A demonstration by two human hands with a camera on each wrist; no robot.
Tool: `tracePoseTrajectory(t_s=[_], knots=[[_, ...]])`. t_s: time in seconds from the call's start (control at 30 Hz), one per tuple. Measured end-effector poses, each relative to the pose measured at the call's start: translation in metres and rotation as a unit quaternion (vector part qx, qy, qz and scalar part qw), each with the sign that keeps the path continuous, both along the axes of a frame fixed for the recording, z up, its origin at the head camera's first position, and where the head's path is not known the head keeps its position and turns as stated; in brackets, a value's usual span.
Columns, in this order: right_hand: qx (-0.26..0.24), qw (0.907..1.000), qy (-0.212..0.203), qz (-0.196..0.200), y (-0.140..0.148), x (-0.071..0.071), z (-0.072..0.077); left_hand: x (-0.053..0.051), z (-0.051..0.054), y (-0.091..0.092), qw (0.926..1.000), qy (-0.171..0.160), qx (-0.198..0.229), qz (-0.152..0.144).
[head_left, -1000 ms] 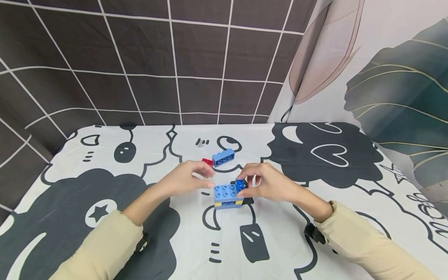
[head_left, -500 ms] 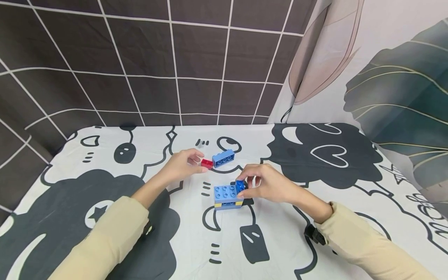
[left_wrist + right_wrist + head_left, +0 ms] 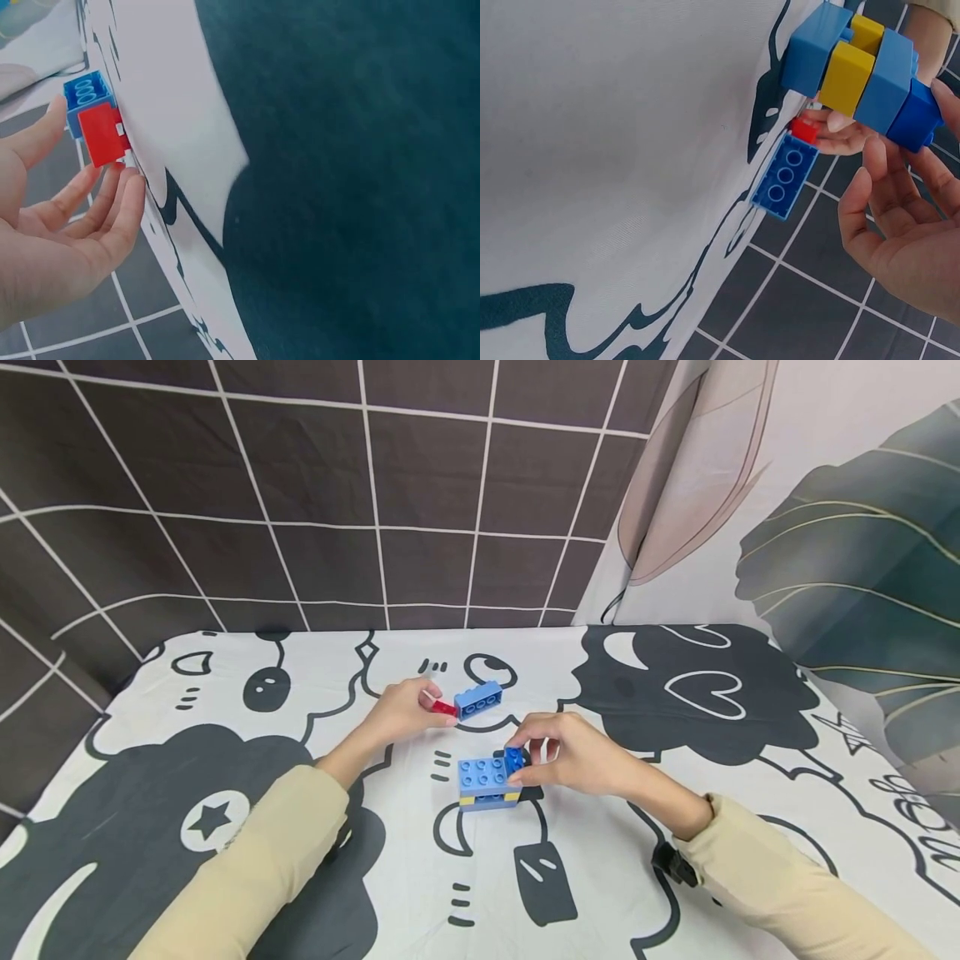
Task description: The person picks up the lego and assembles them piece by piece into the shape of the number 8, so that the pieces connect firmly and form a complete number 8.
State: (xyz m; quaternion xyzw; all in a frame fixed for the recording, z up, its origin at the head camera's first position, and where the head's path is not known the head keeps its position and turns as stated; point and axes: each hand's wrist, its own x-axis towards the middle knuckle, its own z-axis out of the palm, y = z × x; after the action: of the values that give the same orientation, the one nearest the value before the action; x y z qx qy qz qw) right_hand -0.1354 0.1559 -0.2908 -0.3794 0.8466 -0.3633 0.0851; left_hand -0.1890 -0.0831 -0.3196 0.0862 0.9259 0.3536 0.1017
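Observation:
My right hand (image 3: 573,752) pinches a small dark blue toy brick (image 3: 514,759) at the right end of a brick stack (image 3: 482,774). That stack has light blue bricks above and below, with yellow bricks (image 3: 846,76) between them. My left hand (image 3: 405,710) is at a small red brick (image 3: 444,708) farther back. In the left wrist view, the fingertips reach the red brick's lower edge, while a gap shows between the thumb and the brick. Touching or nearly touching the red brick, a loose blue brick (image 3: 478,699) lies on its side, its hollow underside showing.
A white cloth with black cartoon drawings (image 3: 615,893) covers the table. Behind it hangs a dark curtain with a white grid (image 3: 427,468). At the right is a leaf-patterned curtain (image 3: 855,552).
My left hand has left the stack's side, moved back and leftward, then closed in on the red brick. My right hand stays on the dark blue brick.

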Motion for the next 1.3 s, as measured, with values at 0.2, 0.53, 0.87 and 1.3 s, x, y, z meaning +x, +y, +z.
tracePoseTrajectory(t_s=[0.2,0.53,0.87,1.3], knots=[[-0.003,1.0,0.0,0.001,0.0,0.0,-0.001,-0.002,-0.004,0.006,0.9997,0.007,-0.019,0.012],[-0.01,0.9999,0.004,0.005,0.0,0.0,-0.001,-0.003,-0.003,0.002,0.9998,-0.013,-0.018,-0.001],[-0.013,0.9998,0.01,0.008,0.0,-0.001,-0.001,-0.004,-0.003,-0.01,0.9994,-0.033,-0.003,-0.003],[-0.017,0.9998,0.01,0.01,-0.001,-0.001,-0.001,0.002,-0.004,-0.011,0.9994,-0.018,-0.03,0.003]])
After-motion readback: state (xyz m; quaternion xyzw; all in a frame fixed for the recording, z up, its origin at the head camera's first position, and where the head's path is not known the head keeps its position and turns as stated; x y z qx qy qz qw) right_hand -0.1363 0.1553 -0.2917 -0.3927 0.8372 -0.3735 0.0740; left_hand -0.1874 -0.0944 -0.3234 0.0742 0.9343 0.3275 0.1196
